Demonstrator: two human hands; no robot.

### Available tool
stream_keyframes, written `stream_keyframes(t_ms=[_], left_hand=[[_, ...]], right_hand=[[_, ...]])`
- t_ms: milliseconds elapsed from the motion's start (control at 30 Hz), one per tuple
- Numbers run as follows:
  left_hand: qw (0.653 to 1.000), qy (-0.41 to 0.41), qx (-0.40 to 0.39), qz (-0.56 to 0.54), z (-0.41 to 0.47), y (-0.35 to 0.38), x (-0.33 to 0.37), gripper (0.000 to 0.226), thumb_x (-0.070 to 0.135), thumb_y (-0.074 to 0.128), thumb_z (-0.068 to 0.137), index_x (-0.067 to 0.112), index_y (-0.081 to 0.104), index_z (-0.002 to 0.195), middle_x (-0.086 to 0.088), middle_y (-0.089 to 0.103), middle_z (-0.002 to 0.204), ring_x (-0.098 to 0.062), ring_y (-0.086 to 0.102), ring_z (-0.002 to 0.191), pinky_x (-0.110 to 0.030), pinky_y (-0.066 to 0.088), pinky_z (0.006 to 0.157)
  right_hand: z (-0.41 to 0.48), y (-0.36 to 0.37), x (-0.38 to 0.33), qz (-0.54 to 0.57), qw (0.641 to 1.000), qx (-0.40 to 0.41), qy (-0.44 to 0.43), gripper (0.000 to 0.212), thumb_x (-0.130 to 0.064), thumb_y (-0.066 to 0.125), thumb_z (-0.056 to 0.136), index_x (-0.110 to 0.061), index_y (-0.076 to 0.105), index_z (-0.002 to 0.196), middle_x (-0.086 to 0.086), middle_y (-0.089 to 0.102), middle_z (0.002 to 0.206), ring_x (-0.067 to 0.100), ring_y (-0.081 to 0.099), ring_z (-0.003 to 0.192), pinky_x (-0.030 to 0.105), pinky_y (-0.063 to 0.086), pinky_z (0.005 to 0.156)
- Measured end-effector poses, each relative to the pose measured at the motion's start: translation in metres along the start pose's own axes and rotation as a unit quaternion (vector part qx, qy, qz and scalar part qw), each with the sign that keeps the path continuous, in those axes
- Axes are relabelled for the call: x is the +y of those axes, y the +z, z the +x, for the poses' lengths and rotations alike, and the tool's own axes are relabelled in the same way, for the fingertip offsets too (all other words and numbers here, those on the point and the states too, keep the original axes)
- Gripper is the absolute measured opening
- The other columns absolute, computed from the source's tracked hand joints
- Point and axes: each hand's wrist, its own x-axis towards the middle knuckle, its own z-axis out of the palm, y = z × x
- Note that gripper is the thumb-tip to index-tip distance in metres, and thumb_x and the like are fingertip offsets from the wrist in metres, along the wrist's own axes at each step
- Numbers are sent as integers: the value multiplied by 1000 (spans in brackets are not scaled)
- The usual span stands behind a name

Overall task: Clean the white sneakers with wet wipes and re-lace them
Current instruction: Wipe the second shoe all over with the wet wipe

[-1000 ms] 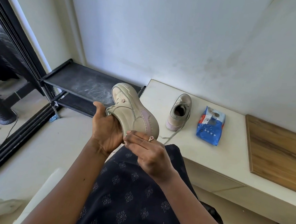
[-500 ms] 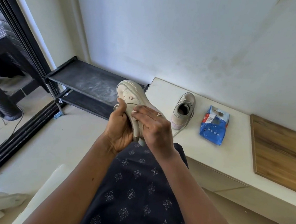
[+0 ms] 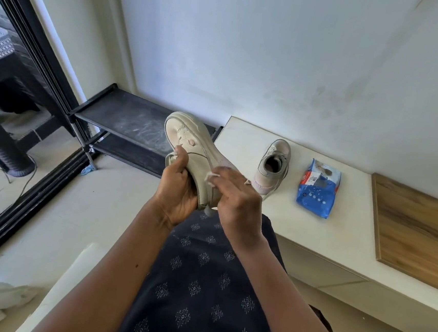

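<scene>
While one white sneaker (image 3: 195,147) is clasped from below by the left grip (image 3: 177,188), toe pointing far and left above the lap, a wet wipe (image 3: 211,177) is pinched against its side by the right grip (image 3: 236,197). The second sneaker (image 3: 274,165) is stood toward the desk's (image 3: 339,239) left edge, with the blue wipes pack (image 3: 317,188) just right of it, apart. Bare desk is left between pack and wooden board (image 3: 418,228); open floor (image 3: 96,207) is seen before the black shoe rack (image 3: 131,120).

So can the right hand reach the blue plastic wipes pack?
Probably yes: the blue plastic wipes pack lies uncovered on the bench, right of the standing sneaker, but the right hand is pinching a white wipe.
</scene>
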Motion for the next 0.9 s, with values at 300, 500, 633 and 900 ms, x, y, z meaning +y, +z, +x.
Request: stream_keyframes(t_ms=[300,500,633,900], left_hand=[[1000,7,10,19,-2,5,-4,66,55,18,98,4,56,115,-18,66,112,-26,67,102,-38,54,88],[999,27,30,26,-2,2,2,62,57,19,97,10,57,109,-12,73,95,-25,71,85,-36,59,64],[998,32,17,50,-3,1,6,62,57,17,97,12,56,115,-9,73,96,-23,71,85,-36,58,62],[996,29,-10,78,-7,6,-4,50,48,20,99,18,57,117,-7,71,107,-21,67,101,-41,55,87]], right_hand=[[14,2,-10,-69,982,-84,154,31,5,53,78,-2,70,103,8,71,100,32,64,84,37,56,75],[2,-5,-22,-92,970,-139,179,33,15,63,70,-1,71,97,17,70,79,38,61,66,35,52,62],[17,-6,-19,-59,974,-99,195,16,3,66,78,-1,72,92,20,69,69,37,63,59,35,52,58],[64,3,0,-86,964,-123,221,22,-9,52,91,-6,72,99,17,71,92,38,62,83,33,47,71]])
